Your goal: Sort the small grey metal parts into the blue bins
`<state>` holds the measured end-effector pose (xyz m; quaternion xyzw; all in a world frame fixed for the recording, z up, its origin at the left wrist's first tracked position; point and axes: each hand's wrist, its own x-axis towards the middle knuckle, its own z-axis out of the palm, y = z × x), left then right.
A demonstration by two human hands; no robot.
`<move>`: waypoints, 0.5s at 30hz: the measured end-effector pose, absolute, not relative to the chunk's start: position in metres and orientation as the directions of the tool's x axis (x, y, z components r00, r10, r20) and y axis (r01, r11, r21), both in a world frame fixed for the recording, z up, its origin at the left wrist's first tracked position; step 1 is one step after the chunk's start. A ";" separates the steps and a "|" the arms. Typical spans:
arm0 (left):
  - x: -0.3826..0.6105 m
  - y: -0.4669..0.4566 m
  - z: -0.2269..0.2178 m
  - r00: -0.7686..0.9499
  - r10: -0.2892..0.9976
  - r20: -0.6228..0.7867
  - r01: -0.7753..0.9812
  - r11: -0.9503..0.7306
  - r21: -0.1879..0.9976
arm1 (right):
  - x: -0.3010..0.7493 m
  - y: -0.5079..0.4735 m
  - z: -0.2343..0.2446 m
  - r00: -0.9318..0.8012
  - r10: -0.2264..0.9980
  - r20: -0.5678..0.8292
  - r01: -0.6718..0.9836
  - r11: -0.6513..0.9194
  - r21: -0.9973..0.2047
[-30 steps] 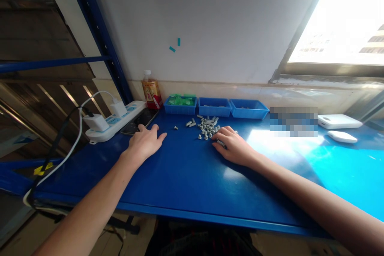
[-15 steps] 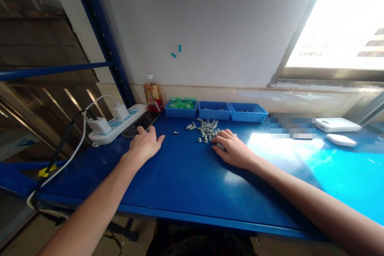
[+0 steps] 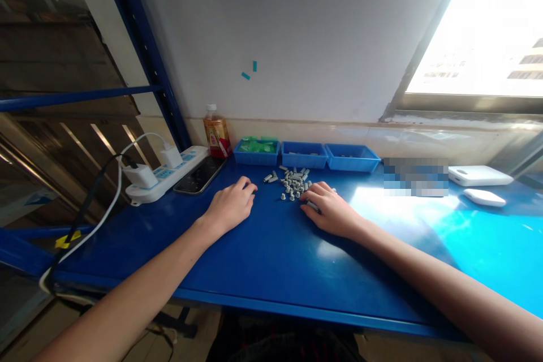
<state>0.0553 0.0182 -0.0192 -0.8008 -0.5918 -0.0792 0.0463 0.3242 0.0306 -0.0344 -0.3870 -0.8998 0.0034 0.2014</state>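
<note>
A pile of small metal parts [image 3: 292, 182] lies on the blue table [image 3: 263, 263], in front of 3 blue bins and between the person's 2 hands; some of the parts stand on their heads, others lie on their sides. The right hand [image 3: 327, 205] rests at the pile's right edge, fingers bent, with 1 metal piece [image 3: 313, 207] showing between the thumb and the fingers; whether they grip it, I cannot tell. The left hand [image 3: 232, 205] is just left of the pile, fingertips curled down toward the table; I cannot tell whether they pinch anything. Behind the pile, the left bin [image 3: 255, 159] has green pieces [image 3: 257, 146] in it, while the middle bin [image 3: 304, 160] and the right bin [image 3: 353, 165] hold a few small items. Left of the bins stands a drink bottle [image 3: 217, 137], upright, with a phone [image 3: 200, 175] lying beside a white power strip [image 3: 164, 173]. On the far right, 2 white objects lie near a blurred-out patch. Behind, 2 strips of tape [image 3: 255, 66] mark the wall [image 3: 297, 22], left of a bright window [image 3: 479, 39].
</note>
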 end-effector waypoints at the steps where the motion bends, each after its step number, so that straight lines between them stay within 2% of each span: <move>1: 0.055 0.021 -0.020 0.290 0.939 0.187 0.953 -0.302 0.037 | 0.324 0.030 -0.034 -0.618 0.699 0.359 0.697 0.699 -0.161; 9: 0.044 0.048 -0.025 0.224 0.960 0.169 0.929 -0.263 0.262 | 0.322 0.028 -0.031 -0.604 0.714 0.353 0.707 0.685 -0.176; 12: 0.058 0.058 -0.024 0.318 0.926 0.204 0.869 -0.370 0.329 | 0.321 0.029 -0.032 -0.587 0.714 0.382 0.705 0.682 -0.193; 15: 0.087 0.061 -0.021 0.407 0.865 0.293 0.713 -0.501 0.490 | 0.321 0.032 -0.035 -0.533 0.706 0.467 0.707 0.674 -0.212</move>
